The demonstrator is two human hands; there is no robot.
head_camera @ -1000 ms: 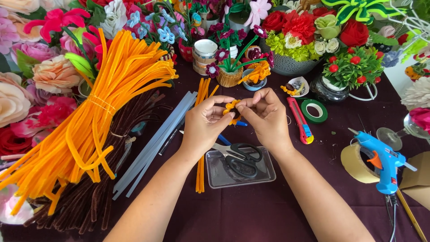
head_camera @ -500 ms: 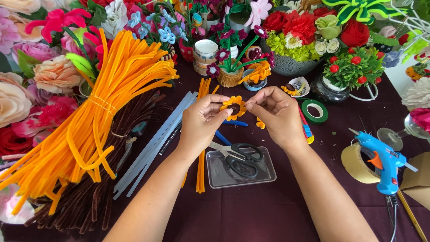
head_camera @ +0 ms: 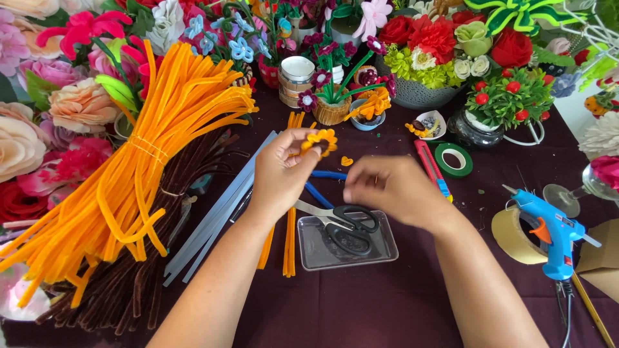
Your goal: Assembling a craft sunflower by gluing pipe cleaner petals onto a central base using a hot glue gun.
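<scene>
Orange pipe-cleaner flower (head_camera: 320, 141) between left-hand fingertips (head_camera: 303, 145)

head view, looking steeply down, close over the dark table (head_camera: 400, 303)

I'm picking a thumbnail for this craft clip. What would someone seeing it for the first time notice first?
Most likely the big sheaf of orange pipe cleaners fanned across the left of the table, over a bundle of dark brown ones. Next, the left hand at the centre pinching a small orange flower, with the right hand blurred beside it above black-handled scissors on a metal tray. A blue glue gun stands out at the right.
</scene>
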